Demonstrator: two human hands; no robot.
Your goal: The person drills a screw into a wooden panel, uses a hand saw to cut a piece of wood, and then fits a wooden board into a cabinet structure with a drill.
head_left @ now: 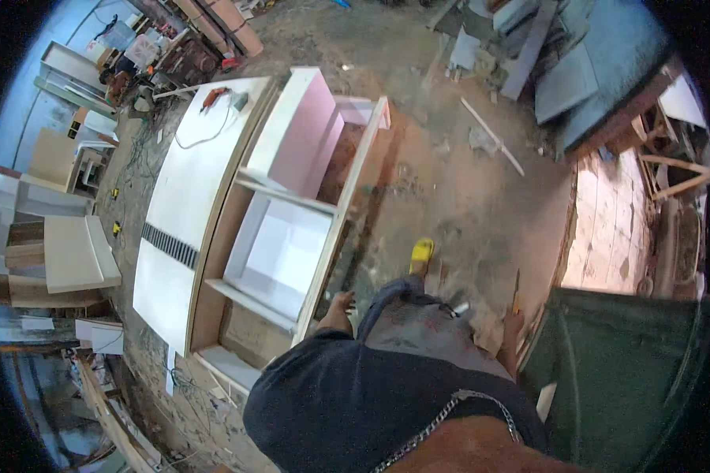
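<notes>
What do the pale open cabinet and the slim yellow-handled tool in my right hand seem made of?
Pale open cabinet: probably wood-based board, judging by tan edges; its smooth white panels may be laminated or painted. Slim yellow-handled tool: dark, narrow blade suggests metal; bright handle, perhaps plastic.

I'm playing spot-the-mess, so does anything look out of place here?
Yes! A long pale strip lies slantwise on the floor, apart from the cabinet frame, as if dropped or left there. Farther off, boards overlap at different angles, looking jumbled. I can't make out any definite spill.
</notes>
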